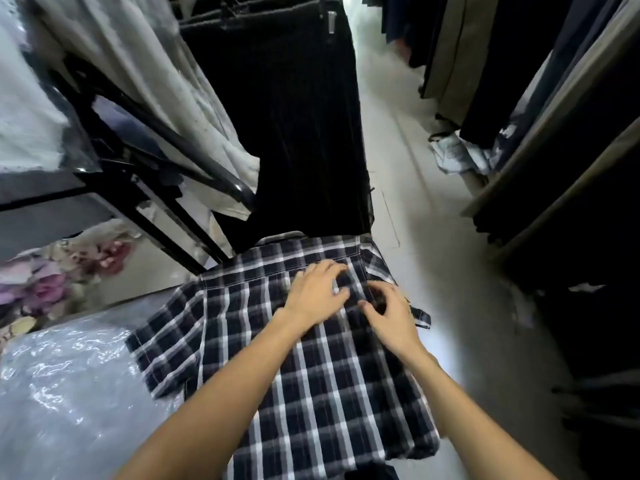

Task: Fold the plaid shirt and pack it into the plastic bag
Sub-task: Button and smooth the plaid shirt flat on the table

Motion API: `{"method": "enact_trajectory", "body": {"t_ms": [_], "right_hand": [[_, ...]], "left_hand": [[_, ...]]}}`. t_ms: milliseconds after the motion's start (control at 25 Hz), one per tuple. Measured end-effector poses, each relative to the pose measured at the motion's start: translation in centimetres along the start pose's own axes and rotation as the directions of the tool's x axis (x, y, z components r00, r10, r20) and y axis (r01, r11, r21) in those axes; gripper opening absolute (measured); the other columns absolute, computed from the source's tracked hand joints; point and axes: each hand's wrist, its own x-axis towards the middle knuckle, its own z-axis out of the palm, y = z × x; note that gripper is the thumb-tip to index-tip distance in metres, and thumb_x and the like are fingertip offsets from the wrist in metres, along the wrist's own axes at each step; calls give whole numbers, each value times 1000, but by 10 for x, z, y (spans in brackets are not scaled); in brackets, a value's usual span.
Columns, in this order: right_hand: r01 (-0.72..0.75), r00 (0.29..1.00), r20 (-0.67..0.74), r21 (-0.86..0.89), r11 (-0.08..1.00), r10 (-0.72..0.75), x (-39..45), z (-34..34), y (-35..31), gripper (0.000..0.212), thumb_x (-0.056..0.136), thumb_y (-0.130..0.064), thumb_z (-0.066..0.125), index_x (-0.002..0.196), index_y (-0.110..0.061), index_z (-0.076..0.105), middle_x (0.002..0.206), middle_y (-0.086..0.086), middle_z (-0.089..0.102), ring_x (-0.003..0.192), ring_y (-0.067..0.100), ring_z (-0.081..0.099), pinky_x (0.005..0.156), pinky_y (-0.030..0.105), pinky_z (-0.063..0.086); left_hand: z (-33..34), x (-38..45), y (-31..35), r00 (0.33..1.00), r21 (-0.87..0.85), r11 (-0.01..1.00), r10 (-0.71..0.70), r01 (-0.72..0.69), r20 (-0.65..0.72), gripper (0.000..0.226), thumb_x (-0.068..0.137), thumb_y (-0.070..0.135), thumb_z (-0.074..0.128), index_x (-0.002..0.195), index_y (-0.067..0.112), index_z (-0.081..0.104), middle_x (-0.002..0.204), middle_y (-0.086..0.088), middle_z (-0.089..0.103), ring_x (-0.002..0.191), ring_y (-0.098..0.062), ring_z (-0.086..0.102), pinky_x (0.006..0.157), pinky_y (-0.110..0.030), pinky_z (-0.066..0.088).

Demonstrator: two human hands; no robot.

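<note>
Closest to me, two bare forearms reach forward over the plaid shirt (311,368), which lies spread out, back up, on a surface I cannot make out beneath it. The cloth is dark navy crossed with white lines, one short sleeve (166,344) splayed out to the left and overlapping a sheet of clear, crinkled plastic bag (59,382) that lies just beside the shirt on that side.

Further up the shirt, near the collar end, the left hand (317,292) rests palm down on the fabric, its fingers (329,268) spread flat and holding nothing. Just beside it, the right hand (391,317) is bent at the knuckles, its fingers (372,306) curled in a loose claw on the cloth; motion blur stops me telling whether they have pinched a fold or only press on it.

Beyond the hands, a black garment (291,140) hangs straight down, its hem meeting the shirt's far edge. To its left, pale grey clothes (138,64) drape over a black metal rack (138,161), with a flowered fabric (65,271) low beside it. A pale floor aisle (398,168) runs away on the right, lined with more dark hanging clothes (519,64).
</note>
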Motion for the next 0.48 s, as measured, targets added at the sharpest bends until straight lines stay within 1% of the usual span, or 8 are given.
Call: {"method": "enact_trajectory", "body": {"t_ms": [120,200,240,280,360,400,440,480], "right_hand": [[-101,994,-45,-7,995,101,14,-11,22,34,93,-34,68,127,-30,64,130,-6,57,125,16,51,105,34,41],[-179,979,-97,2,984,179,16,-18,32,35,92,-37,68,126,-29,66,129,-5,58,125,17,51,107,38,43],[-230,966,-116,21,973,231,18,-22,37,40,91,-41,69,128,-28,66,130,-3,59,127,19,51,108,41,44],[-303,945,-113,43,952,306,19,-25,45,50,88,-48,71,133,-26,63,134,-1,58,130,21,51,109,42,43],[-496,864,-27,132,858,504,19,-33,55,87,75,-68,74,145,-22,49,146,5,53,135,25,49,111,44,42],[-594,798,39,219,774,601,19,-36,61,107,67,-75,76,151,-20,40,148,8,52,134,26,51,110,44,43],[-669,732,123,310,675,670,17,-38,63,120,61,-75,79,155,-18,32,146,8,54,129,25,55,105,42,46],[-716,681,212,389,579,701,16,-39,65,122,60,-68,83,156,-17,28,140,8,60,120,23,61,97,39,50]], "left_hand": [[9,48,15,995,30,996,81,-83,66,49,99,37,49,146,25,48,148,3,50,131,-25,53,104,-45,45],[15,80,23,984,42,990,131,-137,122,46,100,31,49,145,23,50,148,1,49,130,-27,55,100,-46,49],[21,94,27,976,33,987,148,-155,159,46,101,29,48,147,22,49,153,0,45,134,-27,52,101,-46,49],[24,107,28,969,26,988,144,-153,202,47,103,28,47,150,22,46,159,0,38,139,-27,47,105,-45,47],[30,132,27,941,37,987,140,-159,309,50,106,28,45,155,23,38,167,-3,25,149,-28,35,115,-45,38],[32,143,27,923,51,983,146,-175,355,51,106,29,46,156,22,36,166,-5,26,150,-28,32,118,-45,34],[32,151,28,911,59,979,157,-194,382,53,105,28,48,156,22,36,163,-7,33,148,-29,35,117,-45,34],[32,158,28,904,58,976,172,-210,392,55,103,28,53,156,22,37,156,-8,41,143,-29,41,115,-44,37]]}}
